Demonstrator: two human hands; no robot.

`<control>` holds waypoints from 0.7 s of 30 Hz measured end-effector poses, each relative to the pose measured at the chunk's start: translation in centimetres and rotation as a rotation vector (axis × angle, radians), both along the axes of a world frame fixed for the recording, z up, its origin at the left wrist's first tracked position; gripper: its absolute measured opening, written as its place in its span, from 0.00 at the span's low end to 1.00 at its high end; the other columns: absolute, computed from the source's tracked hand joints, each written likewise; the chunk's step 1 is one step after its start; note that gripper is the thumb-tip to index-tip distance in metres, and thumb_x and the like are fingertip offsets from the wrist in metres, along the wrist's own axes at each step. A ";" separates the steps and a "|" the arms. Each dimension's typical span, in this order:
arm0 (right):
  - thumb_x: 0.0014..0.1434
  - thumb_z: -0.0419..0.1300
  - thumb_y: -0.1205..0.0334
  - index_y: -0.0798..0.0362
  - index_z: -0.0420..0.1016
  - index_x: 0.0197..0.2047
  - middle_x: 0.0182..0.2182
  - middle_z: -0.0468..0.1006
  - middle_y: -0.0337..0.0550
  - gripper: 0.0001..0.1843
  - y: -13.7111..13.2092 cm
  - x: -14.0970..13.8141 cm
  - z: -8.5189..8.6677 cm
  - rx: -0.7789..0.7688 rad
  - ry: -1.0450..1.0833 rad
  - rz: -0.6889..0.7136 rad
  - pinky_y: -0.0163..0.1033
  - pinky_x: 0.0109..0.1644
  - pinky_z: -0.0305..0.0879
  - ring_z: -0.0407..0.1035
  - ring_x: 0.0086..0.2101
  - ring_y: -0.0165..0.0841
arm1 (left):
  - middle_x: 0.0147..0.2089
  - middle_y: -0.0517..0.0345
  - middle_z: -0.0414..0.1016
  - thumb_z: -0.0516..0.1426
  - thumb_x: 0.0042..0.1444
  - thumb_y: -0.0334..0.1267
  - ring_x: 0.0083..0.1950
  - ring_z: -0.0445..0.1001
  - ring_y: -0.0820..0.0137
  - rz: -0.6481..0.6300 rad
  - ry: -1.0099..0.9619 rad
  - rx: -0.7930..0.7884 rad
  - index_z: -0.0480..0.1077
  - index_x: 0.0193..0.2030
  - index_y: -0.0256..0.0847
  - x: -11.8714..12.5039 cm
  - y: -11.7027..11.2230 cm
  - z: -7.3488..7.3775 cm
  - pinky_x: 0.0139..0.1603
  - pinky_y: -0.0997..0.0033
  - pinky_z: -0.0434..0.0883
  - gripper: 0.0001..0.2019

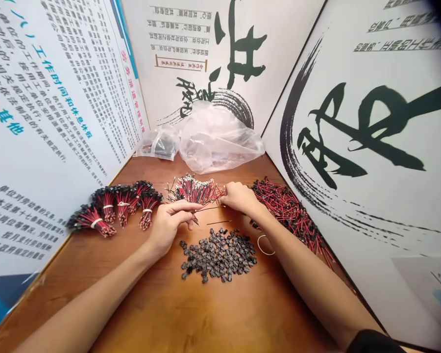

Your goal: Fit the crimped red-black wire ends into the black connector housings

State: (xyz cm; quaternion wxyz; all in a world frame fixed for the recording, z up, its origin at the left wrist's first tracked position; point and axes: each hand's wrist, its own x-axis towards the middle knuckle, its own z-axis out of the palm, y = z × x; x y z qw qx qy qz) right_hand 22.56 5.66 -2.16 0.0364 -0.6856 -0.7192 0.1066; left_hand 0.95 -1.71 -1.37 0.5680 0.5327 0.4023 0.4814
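My left hand (pixel 172 220) is closed in a pinch on a thin black wire (pixel 211 208), which sticks out to the right from its fingertips. My right hand (pixel 238 197) reaches to the right edge of a heap of loose red and black wires (pixel 196 190) with pale terminal ends. Its fingertips are pinched on a wire there, partly hidden by the fingers. Another dark wire (pixel 219 222) lies apart on the table, just in front of the hands. Nearer to me is a spread pile of small black plastic connector housings (pixel 220 255).
Several tied bundles of red and black wires with black connectors (pixel 123 201) lie at the left. A larger loose heap of such wires (pixel 290 211) runs along the right wall. A pale rubber band (pixel 265 245) lies under my right forearm. Clear plastic bags (pixel 216 142) stand against the back panel.
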 end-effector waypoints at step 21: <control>0.50 0.53 0.74 0.54 0.74 0.34 0.31 0.75 0.46 0.11 -2.3 2.5 5.4 0.135 0.041 0.204 0.37 0.30 0.51 0.65 0.29 0.33 | 0.29 0.56 0.78 0.67 0.47 0.35 0.26 0.75 0.72 0.061 -0.049 -0.059 0.75 0.37 0.33 0.1 0.4 -0.3 0.33 0.71 0.72 0.11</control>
